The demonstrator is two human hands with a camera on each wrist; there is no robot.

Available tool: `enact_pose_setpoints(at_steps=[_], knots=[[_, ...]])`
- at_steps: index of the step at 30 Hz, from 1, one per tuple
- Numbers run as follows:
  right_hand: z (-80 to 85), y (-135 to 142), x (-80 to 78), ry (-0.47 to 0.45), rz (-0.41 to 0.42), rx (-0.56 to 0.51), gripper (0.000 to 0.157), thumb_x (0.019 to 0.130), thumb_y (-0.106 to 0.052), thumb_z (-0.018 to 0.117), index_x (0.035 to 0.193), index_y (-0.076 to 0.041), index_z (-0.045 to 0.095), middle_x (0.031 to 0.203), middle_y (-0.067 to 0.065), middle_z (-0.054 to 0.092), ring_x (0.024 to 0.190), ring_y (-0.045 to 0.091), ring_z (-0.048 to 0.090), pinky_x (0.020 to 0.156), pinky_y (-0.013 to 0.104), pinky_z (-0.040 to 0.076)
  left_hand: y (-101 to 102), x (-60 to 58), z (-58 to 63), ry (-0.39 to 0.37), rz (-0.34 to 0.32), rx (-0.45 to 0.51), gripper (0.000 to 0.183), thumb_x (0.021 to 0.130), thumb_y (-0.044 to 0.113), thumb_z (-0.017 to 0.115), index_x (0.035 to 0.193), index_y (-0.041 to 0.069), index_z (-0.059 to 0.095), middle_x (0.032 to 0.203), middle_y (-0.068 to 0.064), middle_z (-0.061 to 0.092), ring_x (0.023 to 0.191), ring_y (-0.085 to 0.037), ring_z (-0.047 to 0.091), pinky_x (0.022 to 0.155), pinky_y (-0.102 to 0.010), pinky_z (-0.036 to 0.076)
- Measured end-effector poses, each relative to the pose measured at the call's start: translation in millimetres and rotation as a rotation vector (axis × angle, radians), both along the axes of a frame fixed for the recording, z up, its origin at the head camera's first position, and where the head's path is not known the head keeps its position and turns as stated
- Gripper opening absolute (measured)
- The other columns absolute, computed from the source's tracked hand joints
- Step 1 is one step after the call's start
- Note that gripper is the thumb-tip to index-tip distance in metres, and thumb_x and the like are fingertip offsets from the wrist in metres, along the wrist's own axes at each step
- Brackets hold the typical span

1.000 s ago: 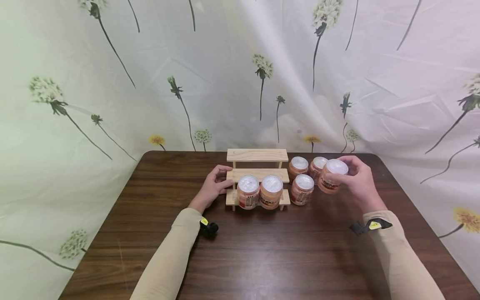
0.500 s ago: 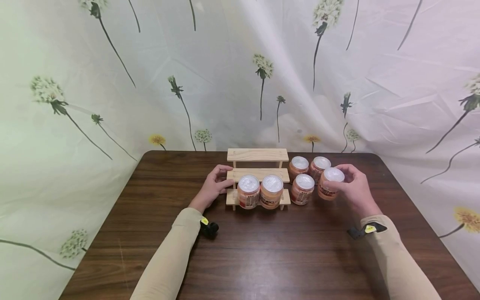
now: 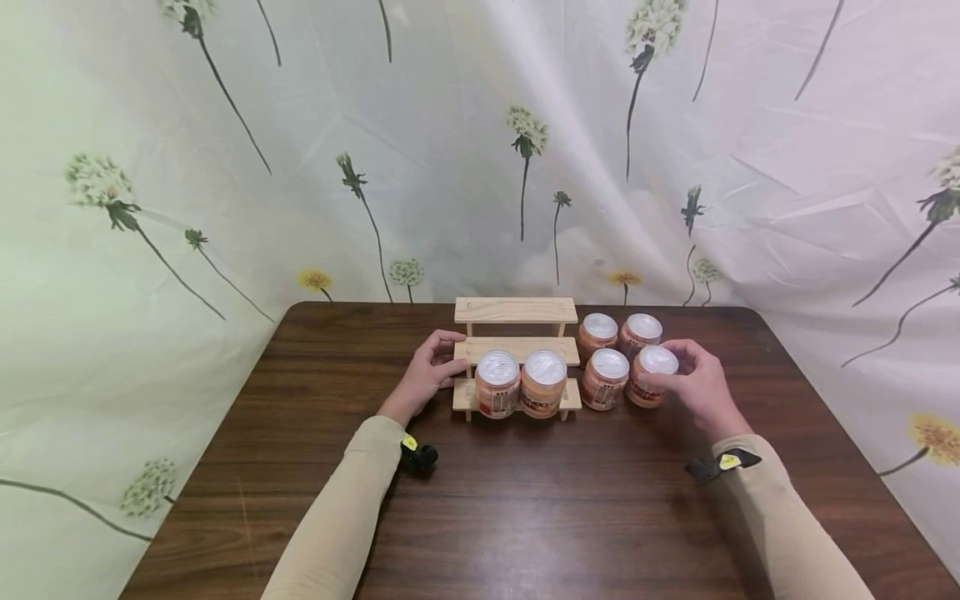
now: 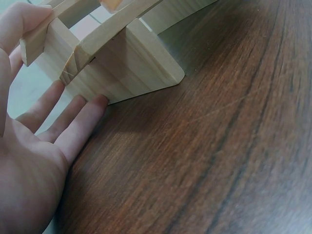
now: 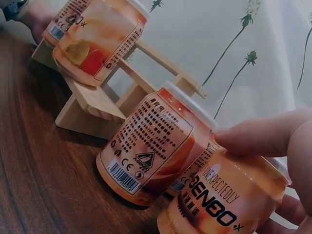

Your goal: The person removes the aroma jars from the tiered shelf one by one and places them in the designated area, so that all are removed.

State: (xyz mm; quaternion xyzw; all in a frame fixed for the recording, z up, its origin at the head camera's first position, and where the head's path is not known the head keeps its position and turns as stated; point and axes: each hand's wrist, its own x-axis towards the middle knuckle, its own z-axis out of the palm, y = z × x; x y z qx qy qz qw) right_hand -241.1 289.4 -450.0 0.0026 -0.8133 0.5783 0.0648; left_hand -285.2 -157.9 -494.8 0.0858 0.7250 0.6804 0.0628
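A stepped wooden rack (image 3: 514,310) with three shelves stands at the table's back. My left hand (image 3: 427,375) rests its fingertips on the rack's left end; in the left wrist view straight fingers (image 4: 82,129) touch its side panel. My right hand (image 3: 701,383) grips an orange jar (image 3: 649,383) with a whitish lid, thumb on the near side and fingers around the far side. That jar stands upright beside another orange jar (image 3: 604,383), close to the tabletop. Its printed label faces the camera in the right wrist view, with the thumb (image 5: 258,138) near its lid.
Two similar jars (image 3: 498,387) sit side by side on the rack's lowest shelf. Behind the gripped jar, two more jars (image 3: 598,333) stand on the dark wooden table (image 3: 525,517). A dandelion-print curtain (image 3: 450,167) hangs behind the table's back edge.
My right hand has brought the gripped jar down, toward me and slightly left, beside the front jar. The back right jar has shifted slightly. My left hand stays on the rack.
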Motion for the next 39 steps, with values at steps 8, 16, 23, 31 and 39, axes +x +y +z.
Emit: enact_pose_setpoints(at_steps=[8,16,23,31,39], knots=[[-6.4,1.8,-0.2,-0.040,-0.005,0.015,0.064,0.081,-0.015,0.093,0.131,0.003,0.057,0.109,-0.007,0.064,0.097,0.006,0.061,0.080,0.020,0.052,0.2,-1.4,-2.5,0.001,-0.004,-0.002,0.046,0.101,0.015,0.073,0.142,0.010,0.054,0.143,-0.019,0.047,0.112,-0.023,0.061,0.078,-0.032,0.060],[-12.2,4.9,-3.2,-0.054,0.021,0.024,0.067,0.085,-0.018,0.091,0.137,0.001,0.054,0.122,0.001,0.060,0.103,0.007,0.059,0.083,0.019,0.051,-0.4,0.0,-1.1,-0.002,0.003,-0.006,0.044,0.101,0.013,0.073,0.141,0.011,0.054,0.143,-0.019,0.046,0.113,-0.025,0.060,0.080,-0.033,0.060],[-14.7,2.8,-4.6,-0.024,0.021,0.005,0.065,0.084,-0.015,0.091,0.133,0.003,0.053,0.116,-0.002,0.060,0.101,0.005,0.061,0.082,0.018,0.052,-0.6,-1.6,-2.1,-0.005,0.002,-0.001,0.046,0.101,0.012,0.072,0.143,0.011,0.053,0.144,-0.019,0.045,0.114,-0.025,0.059,0.082,-0.033,0.060],[-13.4,-0.3,-2.6,-0.003,0.018,-0.003,0.062,0.084,-0.014,0.091,0.130,0.004,0.054,0.114,-0.002,0.060,0.100,0.005,0.061,0.082,0.017,0.051,-0.4,-1.2,-2.4,-0.006,0.000,0.004,0.045,0.101,0.012,0.072,0.142,0.011,0.054,0.143,-0.019,0.046,0.113,-0.024,0.059,0.081,-0.033,0.061],[-13.9,-2.0,0.3,0.016,-0.001,0.023,0.062,0.085,-0.016,0.091,0.129,0.004,0.053,0.116,0.003,0.059,0.097,0.006,0.060,0.080,0.017,0.051,-0.7,-2.1,-3.6,0.001,-0.005,0.005,0.045,0.102,0.013,0.072,0.143,0.011,0.053,0.146,-0.020,0.045,0.114,-0.025,0.059,0.082,-0.034,0.060]])
